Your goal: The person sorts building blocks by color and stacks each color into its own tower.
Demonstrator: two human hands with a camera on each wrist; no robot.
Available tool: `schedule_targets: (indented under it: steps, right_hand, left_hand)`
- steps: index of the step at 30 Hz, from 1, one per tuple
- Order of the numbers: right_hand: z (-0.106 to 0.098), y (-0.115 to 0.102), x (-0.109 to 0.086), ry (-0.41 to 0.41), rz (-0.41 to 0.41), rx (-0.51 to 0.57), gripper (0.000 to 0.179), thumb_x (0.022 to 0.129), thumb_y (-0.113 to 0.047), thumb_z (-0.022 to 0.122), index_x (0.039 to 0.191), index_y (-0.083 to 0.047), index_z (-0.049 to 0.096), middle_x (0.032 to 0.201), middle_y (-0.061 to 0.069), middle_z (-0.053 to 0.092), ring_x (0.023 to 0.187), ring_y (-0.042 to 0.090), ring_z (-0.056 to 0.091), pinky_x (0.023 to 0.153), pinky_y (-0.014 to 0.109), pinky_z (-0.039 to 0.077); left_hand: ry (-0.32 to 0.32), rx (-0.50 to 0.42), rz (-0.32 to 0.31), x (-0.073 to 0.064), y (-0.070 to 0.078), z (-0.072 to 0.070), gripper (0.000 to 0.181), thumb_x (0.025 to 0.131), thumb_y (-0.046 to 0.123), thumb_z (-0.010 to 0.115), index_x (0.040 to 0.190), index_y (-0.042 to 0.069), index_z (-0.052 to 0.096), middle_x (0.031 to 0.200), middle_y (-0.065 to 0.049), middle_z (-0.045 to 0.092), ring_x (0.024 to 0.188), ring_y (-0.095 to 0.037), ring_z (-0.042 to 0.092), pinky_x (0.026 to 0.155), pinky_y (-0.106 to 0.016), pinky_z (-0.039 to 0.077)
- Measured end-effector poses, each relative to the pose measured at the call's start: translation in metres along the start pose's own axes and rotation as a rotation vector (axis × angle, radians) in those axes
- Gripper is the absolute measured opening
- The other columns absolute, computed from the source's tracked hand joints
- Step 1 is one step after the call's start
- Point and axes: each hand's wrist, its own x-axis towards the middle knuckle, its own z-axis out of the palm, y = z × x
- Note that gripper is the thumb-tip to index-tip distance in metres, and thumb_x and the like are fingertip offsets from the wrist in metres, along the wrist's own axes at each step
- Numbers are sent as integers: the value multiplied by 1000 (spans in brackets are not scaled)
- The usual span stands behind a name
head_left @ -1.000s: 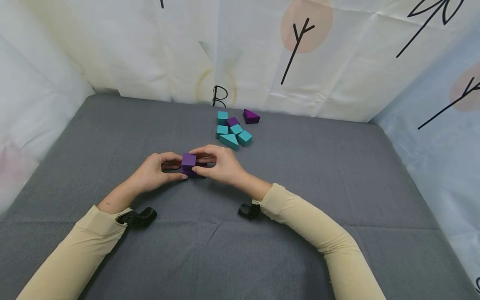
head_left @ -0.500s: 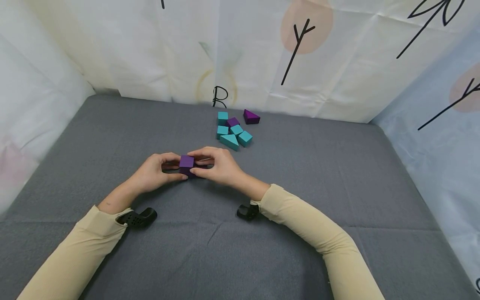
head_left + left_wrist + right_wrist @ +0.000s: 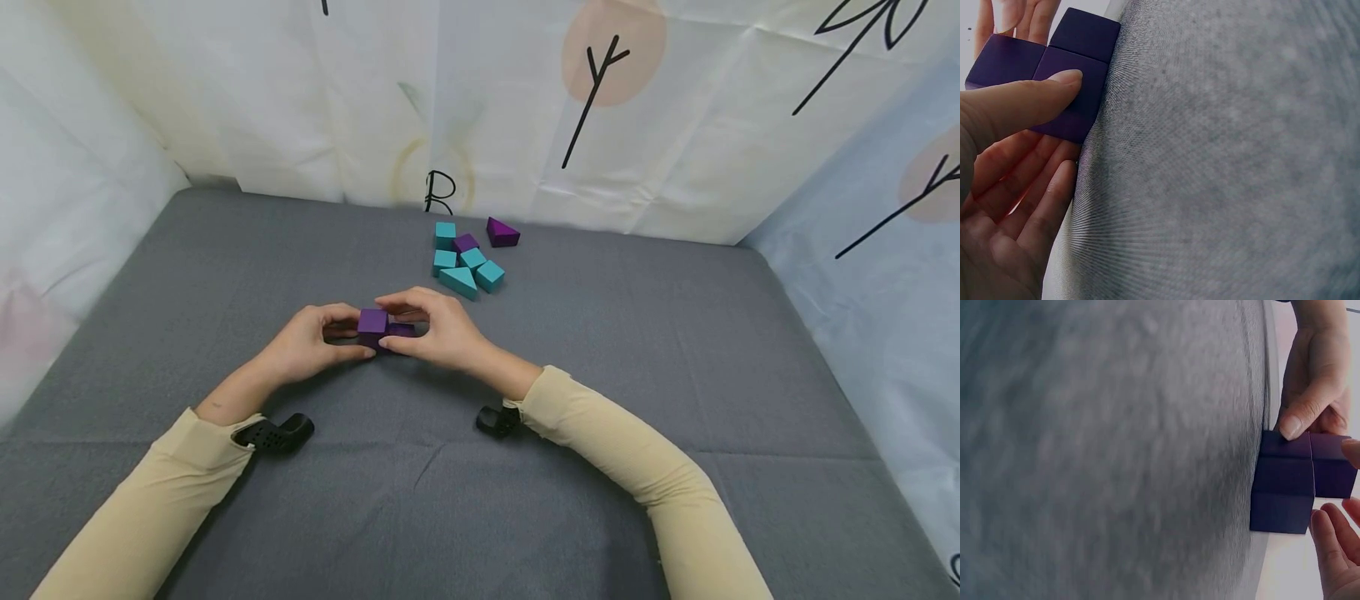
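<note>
Three purple cubes form a small stack: two side by side on the grey cloth, and an upper cube [image 3: 372, 322] on the left one. My left hand [image 3: 311, 342] pinches the lower left cube [image 3: 1072, 106], its thumb lying across the front face. The lower right cube [image 3: 402, 330] sits against it, partly covered in the head view by my right hand [image 3: 442, 332]. That hand's thumb and fingers are spread around the upper cube; the right wrist view shows a gap between the fingertips [image 3: 1319, 522] and the cube.
Toward the back lie several teal cubes [image 3: 490, 276], a teal triangular block [image 3: 458, 282], a purple cube [image 3: 466, 242] and a purple triangular block [image 3: 502, 233]. A white patterned curtain [image 3: 510, 108] hangs behind the grey-covered table [image 3: 637, 333].
The upper cube has shifted slightly left and settled squarely over the lower left one. The right hand's fingers have spread away from it, showing more of the lower right cube. The left hand stays still.
</note>
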Motion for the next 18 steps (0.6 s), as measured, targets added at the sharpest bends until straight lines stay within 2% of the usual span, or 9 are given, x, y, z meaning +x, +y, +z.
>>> schedule_targets:
  steps: [8, 18]
  right_hand:
    - [-17, 8, 1, 11, 7, -69, 52, 82, -14, 77, 128, 0, 57, 125, 16, 58, 115, 26, 58, 99, 22, 47]
    - [-39, 20, 5, 114, 62, -142, 46, 86, -16, 74, 128, -3, 59, 125, 11, 61, 115, 27, 58, 99, 28, 48]
  left_hand:
    - [2, -8, -17, 0, 0, 1, 39, 82, 11, 76, 117, -2, 63, 117, -21, 63, 108, -35, 63, 95, -49, 51]
    - [0, -15, -33, -1, 0, 1, 41, 82, 12, 77, 118, -1, 63, 120, -21, 62, 110, -35, 62, 96, -49, 50]
